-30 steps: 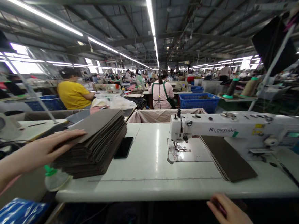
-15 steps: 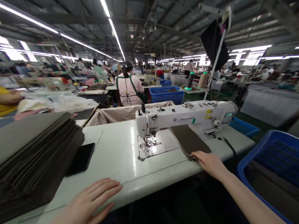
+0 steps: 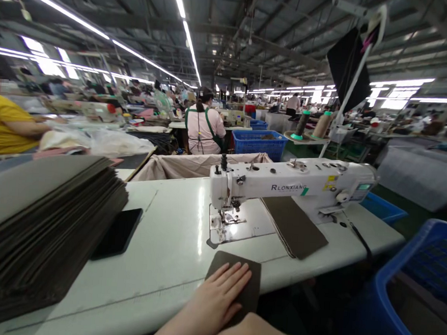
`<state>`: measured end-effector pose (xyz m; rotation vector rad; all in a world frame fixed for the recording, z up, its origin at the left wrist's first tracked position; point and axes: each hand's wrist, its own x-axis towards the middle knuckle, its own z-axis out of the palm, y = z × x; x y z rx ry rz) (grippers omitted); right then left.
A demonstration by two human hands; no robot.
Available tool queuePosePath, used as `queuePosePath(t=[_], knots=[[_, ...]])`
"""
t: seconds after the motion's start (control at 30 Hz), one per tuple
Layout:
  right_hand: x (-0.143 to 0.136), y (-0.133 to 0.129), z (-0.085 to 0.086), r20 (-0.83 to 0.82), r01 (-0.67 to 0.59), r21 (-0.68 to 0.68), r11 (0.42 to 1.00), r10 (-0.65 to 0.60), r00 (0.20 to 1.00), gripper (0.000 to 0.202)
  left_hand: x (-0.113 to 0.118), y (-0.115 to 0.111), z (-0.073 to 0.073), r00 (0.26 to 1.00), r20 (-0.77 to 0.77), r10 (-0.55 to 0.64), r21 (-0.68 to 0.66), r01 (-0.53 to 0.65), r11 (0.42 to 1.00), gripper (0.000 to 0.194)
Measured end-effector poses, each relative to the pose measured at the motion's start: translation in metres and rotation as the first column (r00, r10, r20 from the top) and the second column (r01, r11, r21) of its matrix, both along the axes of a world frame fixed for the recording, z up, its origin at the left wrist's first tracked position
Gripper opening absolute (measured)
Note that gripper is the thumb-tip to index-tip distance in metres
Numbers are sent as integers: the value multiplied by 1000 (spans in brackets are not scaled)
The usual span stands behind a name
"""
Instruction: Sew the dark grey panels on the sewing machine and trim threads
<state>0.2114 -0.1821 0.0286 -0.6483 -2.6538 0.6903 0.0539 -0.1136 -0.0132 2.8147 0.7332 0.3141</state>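
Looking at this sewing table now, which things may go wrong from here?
The dark piece under the left hand reaches past the front edge of the table, so it might slip down. The tall, uneven stack might slide onto the black phone lying beside it.

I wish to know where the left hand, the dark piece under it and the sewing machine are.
Left hand (image 3: 218, 297), head view: back of the hand.
Dark piece (image 3: 252, 290), head view: uncovered surface near its right edge.
Sewing machine (image 3: 289, 187), head view: lettering on the white arm.
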Motion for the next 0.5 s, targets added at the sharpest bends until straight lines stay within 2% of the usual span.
queuePosePath(t=[0.07, 0.1, 0.2, 0.33, 0.5], knots=[[13, 18, 5, -35, 38, -65, 997, -40, 999, 22, -27, 5, -11, 985, -2, 170, 75, -169, 983, 65], [21, 29, 8, -36, 109, -73, 991, -112, 993, 23, -41, 8, -11, 971, 3, 241, 98, -240, 966, 63], [38, 70, 8, 53, 315, -24, 949, -313, 948, 31, -70, 23, -1, 950, -9, 311, 112, -308, 945, 60], [40, 120, -10, 194, 364, 116, 924, -380, 904, 45, -70, 49, 9, 959, -32, 280, 85, -276, 957, 59], [39, 145, -24, 210, 427, 167, 889, -455, 865, 53, -56, 83, 6, 950, -23, 311, 67, -309, 949, 56]])
